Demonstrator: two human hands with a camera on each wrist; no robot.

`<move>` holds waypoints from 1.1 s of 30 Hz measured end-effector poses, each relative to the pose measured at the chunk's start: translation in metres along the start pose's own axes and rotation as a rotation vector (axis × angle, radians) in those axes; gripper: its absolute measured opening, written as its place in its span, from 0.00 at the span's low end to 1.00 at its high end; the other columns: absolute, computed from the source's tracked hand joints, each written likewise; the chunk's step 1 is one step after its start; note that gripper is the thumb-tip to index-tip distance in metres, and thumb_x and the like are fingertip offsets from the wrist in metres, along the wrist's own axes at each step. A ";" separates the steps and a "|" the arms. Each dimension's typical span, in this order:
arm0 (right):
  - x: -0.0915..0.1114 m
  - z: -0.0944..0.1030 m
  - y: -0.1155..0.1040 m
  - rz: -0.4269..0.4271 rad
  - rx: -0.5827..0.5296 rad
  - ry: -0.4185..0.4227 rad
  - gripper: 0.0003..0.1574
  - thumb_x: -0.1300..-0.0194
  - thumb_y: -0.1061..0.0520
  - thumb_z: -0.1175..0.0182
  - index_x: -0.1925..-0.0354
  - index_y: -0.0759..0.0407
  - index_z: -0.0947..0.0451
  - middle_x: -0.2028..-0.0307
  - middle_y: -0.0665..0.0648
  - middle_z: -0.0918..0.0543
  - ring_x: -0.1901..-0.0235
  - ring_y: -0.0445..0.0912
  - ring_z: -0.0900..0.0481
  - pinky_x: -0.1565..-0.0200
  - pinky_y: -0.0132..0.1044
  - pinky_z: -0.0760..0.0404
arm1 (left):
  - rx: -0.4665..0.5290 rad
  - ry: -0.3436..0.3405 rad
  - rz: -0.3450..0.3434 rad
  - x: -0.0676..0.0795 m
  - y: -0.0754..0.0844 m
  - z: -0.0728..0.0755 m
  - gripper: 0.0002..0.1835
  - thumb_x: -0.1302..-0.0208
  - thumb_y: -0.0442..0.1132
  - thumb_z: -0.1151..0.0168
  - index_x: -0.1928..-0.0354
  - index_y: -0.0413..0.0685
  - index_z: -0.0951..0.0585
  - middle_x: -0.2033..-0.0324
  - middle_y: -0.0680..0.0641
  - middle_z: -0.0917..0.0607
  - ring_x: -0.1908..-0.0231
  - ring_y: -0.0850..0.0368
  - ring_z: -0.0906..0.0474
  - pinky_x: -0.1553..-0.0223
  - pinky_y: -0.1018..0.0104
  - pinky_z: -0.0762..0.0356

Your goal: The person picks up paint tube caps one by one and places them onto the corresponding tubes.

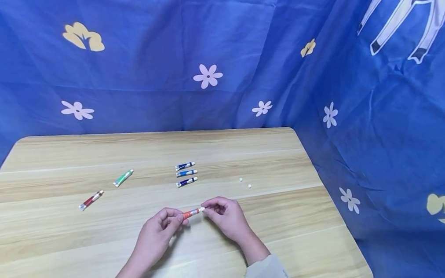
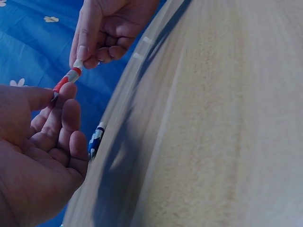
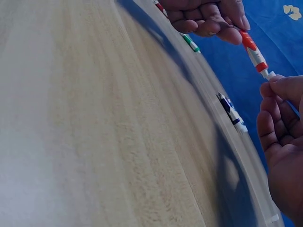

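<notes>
My left hand [image 1: 157, 233] pinches an orange-red paint tube [image 3: 254, 53] by its tail end, between thumb and fingers. The tube is held up over the table, its neck pointing toward my right hand [image 1: 229, 218]. There, thumb and forefinger pinch a small white cap [image 3: 271, 75] right at the tube's nozzle. In the right wrist view a narrow whitish neck shows between the tube's red shoulder and the cap. The other fingers of the right hand are curled in below.
On the wooden table [image 1: 57, 246], three blue and purple tubes [image 1: 186, 173] lie in a row beyond my hands. A green tube [image 1: 123, 178] and a dark red tube [image 1: 91, 200] lie to the left. Two small white caps [image 1: 249, 186] lie to the right. Blue curtains [image 1: 141, 75] hang behind.
</notes>
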State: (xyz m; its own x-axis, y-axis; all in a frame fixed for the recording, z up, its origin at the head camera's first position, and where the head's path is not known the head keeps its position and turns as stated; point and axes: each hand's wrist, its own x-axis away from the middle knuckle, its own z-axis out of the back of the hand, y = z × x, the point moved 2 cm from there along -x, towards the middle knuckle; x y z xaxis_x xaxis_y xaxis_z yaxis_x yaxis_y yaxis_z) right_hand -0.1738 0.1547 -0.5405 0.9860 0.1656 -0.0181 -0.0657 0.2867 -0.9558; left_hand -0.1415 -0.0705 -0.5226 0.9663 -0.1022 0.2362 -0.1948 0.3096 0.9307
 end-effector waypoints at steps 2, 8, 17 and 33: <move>0.000 -0.001 0.000 0.004 0.006 0.001 0.07 0.31 0.61 0.26 0.55 0.56 0.09 0.61 0.61 0.08 0.66 0.34 0.19 0.61 0.25 0.19 | -0.002 0.002 0.002 0.000 -0.001 0.000 0.12 0.21 0.48 0.35 0.48 0.47 0.15 0.57 0.49 0.05 0.64 0.61 0.17 0.60 0.70 0.22; 0.000 -0.004 0.001 -0.012 0.002 -0.006 0.08 0.32 0.61 0.26 0.55 0.58 0.09 0.61 0.62 0.08 0.68 0.34 0.19 0.62 0.25 0.19 | 0.005 0.000 0.002 -0.002 -0.006 -0.001 0.13 0.20 0.48 0.35 0.47 0.48 0.15 0.57 0.49 0.05 0.61 0.61 0.14 0.56 0.71 0.20; -0.002 -0.004 0.001 -0.105 -0.046 -0.011 0.08 0.32 0.57 0.25 0.55 0.58 0.08 0.60 0.62 0.07 0.67 0.36 0.18 0.62 0.26 0.19 | 0.039 -0.017 0.020 -0.003 -0.007 -0.003 0.11 0.20 0.44 0.36 0.46 0.45 0.16 0.55 0.48 0.05 0.61 0.60 0.13 0.55 0.71 0.20; -0.003 -0.011 0.003 -0.130 -0.057 -0.091 0.18 0.20 0.52 0.37 0.60 0.65 0.12 0.63 0.70 0.10 0.68 0.39 0.20 0.60 0.26 0.21 | -0.035 0.003 -0.016 0.000 -0.004 -0.001 0.10 0.20 0.46 0.36 0.47 0.49 0.16 0.58 0.51 0.06 0.60 0.60 0.12 0.52 0.73 0.20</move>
State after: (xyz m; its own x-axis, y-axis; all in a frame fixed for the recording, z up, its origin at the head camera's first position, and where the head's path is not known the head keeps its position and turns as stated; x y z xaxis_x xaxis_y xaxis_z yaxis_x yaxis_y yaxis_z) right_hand -0.1757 0.1447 -0.5463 0.9676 0.2160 0.1304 0.0723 0.2577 -0.9635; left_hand -0.1410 -0.0711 -0.5267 0.9698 -0.1042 0.2205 -0.1735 0.3407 0.9240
